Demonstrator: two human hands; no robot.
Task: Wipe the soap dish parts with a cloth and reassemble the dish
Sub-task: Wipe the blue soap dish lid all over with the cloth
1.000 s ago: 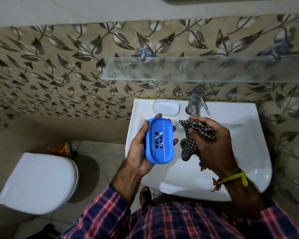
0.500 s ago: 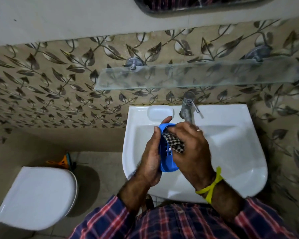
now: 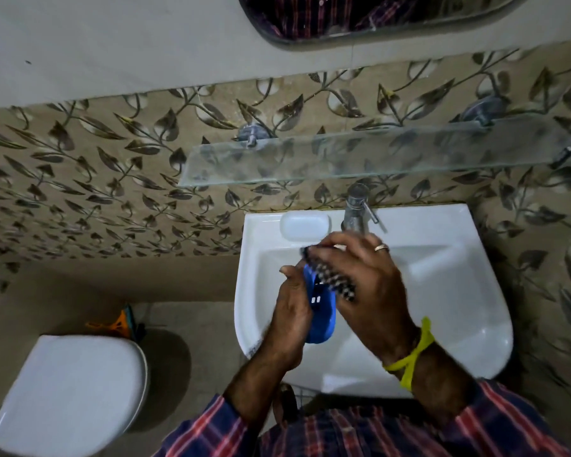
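Two hands are seen over the white sink (image 3: pixel 442 291), which is bounded at the back by the leaf-patterned tiled wall (image 3: pixel 80 192) and at the front by the person's plaid shirt (image 3: pixel 376 433). Open room is left across the right half of the basin and toward its front rim; above, the space is capped by a glass shelf (image 3: pixel 376 153) that juts out over the tap (image 3: pixel 356 209). To the left of the sink the floor drops away, and a closed white toilet lid (image 3: pixel 70 390) is seen well apart from the basin.

One blue soap dish part (image 3: pixel 322 311) is counted, along with one checked cloth (image 3: pixel 333 282), one tap, one shelf, one mirror (image 3: pixel 376 18) and one moulded soap recess (image 3: pixel 304 225) on the sink's back ledge. One ring and one yellow wrist thread (image 3: pixel 409 361) are worn on the right side.

The blue part is held above the basin's left side, standing on edge, its long axis running roughly from the back wall toward the person and its slotted face turned toward the right hand. The left hand (image 3: pixel 290 308) is closed around the part's back, thumb raised at its far end. The right hand (image 3: pixel 366 285) is closed on the bunched cloth, which is pressed against the part's upper face; the far end of the part is hidden beneath it
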